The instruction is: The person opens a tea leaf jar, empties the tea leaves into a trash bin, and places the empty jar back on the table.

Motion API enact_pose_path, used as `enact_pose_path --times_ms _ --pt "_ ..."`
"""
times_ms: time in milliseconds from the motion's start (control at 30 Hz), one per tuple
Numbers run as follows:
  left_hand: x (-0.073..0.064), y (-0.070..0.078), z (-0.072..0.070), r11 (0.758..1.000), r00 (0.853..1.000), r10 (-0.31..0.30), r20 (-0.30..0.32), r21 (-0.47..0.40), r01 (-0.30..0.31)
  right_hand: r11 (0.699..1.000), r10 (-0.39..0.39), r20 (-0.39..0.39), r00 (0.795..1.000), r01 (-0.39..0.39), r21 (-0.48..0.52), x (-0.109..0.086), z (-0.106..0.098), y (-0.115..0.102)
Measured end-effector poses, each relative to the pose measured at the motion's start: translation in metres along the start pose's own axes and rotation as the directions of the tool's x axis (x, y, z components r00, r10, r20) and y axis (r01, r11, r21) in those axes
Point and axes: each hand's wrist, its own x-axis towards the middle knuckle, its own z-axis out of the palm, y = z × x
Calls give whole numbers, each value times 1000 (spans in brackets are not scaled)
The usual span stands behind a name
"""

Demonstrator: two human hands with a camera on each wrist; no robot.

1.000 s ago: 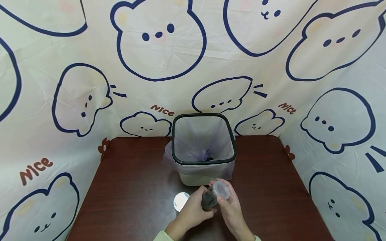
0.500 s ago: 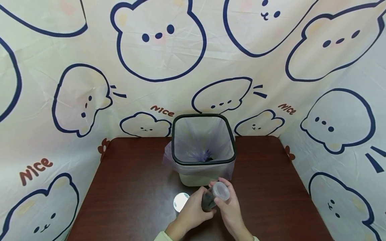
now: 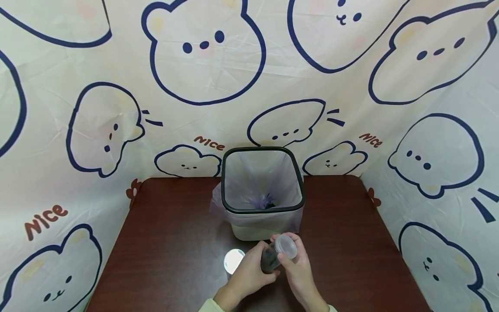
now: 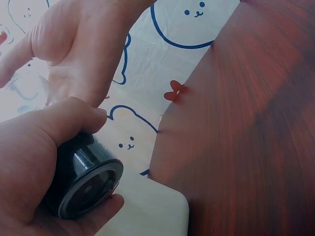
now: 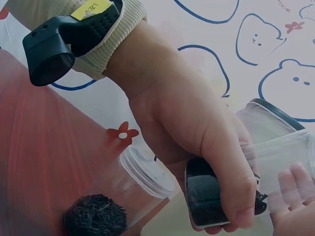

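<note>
A clear plastic jar [image 3: 269,261] with dark, shred-like contents is tilted between both hands in the head view. My left hand [image 3: 246,276] grips its lower body; in the left wrist view that hand's thumb and fingers wrap the jar's dark base end [image 4: 86,182]. At the other end, the thumb and fingers of my right hand [image 3: 303,274] curl around the translucent round lid [image 3: 286,246]. Just left of my left hand stands a second jar [image 3: 234,260], its top bright with glare. In the right wrist view this lidded jar [image 5: 101,214] has dark shreds at the bottom.
Behind the hands stands a pale bin [image 3: 253,233] with a dark rim, lined with a thin purple bag [image 3: 218,201]. It sits on a brown wooden table [image 3: 175,229]. A printed cloth [image 3: 210,78] encloses the table's back and sides.
My right fingers and thumb have shifted slightly around the lid. My left hand, the gripped jar and the second jar stay in place.
</note>
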Motion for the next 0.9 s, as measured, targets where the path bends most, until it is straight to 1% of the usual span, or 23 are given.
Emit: enact_pose_path --times_ms 433,567,767,900 --pt "2 3 -1 1000 999 -28 27 1 28 998 -50 102 994 45 47 -1 -5 -4" --pt "2 3 -1 999 999 -33 30 1 33 997 -52 128 990 46 55 -1 -7 -4" --pt "2 3 0 1000 1000 -20 23 1 20 997 -32 140 990 22 73 -1 -10 -2" --pt "2 3 0 1000 1000 -9 14 8 9 998 -29 127 991 22 61 -1 -11 1"
